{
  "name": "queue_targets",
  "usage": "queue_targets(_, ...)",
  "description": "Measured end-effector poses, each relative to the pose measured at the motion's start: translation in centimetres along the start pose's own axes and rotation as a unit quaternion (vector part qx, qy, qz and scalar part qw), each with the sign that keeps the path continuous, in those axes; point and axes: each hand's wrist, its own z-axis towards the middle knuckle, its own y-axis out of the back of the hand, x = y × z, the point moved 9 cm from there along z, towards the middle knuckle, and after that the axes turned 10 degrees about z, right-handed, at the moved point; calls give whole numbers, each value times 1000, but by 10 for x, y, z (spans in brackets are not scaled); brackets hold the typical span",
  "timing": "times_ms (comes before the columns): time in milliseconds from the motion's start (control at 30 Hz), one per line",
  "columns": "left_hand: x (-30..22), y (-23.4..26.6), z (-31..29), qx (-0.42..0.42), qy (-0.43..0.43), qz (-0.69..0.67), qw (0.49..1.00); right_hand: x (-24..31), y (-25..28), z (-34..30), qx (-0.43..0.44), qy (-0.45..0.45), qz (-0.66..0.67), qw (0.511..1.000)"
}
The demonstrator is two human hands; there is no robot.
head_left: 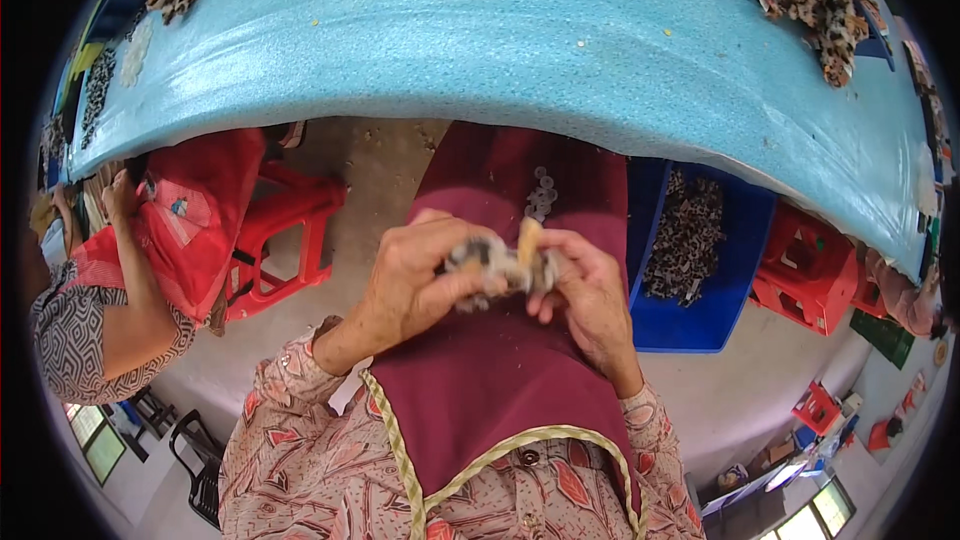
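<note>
Head view: at the centre of the frame, the left hand (pixel 415 280) and right hand (pixel 590 290) are together, both clamped on a small spotted plush piece (pixel 500 265) over a maroon apron (pixel 500 380). The blue bench (pixel 520 40) arcs across the top, with a blue bin (pixel 700 260) at right.

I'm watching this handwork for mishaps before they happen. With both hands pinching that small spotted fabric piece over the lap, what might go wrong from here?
1. The small fabric piece sits only between the fingertips of the left hand and right hand; it may slip onto the apron.
2. The loose pale discs on the apron near the table edge could roll off to the floor if the lap shifts.
</note>
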Motion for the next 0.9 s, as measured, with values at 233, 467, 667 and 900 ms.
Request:
queue_targets(233,36,-34,-12,37,154,-150,976,10,-13,-3,8,48,-164,985)
queue_targets(467,42,-24,-12,-79,157,-133,975,-7,3,0,-16,66,-32,997)
queue_targets(667,-12,-18,-12,-65,-104,111,986,1,6,-4,-43,91,-124,987)
queue_targets(900,36,-61,-25,51,152,-228,960,-9,-7,-6,-8,54,-101,993)
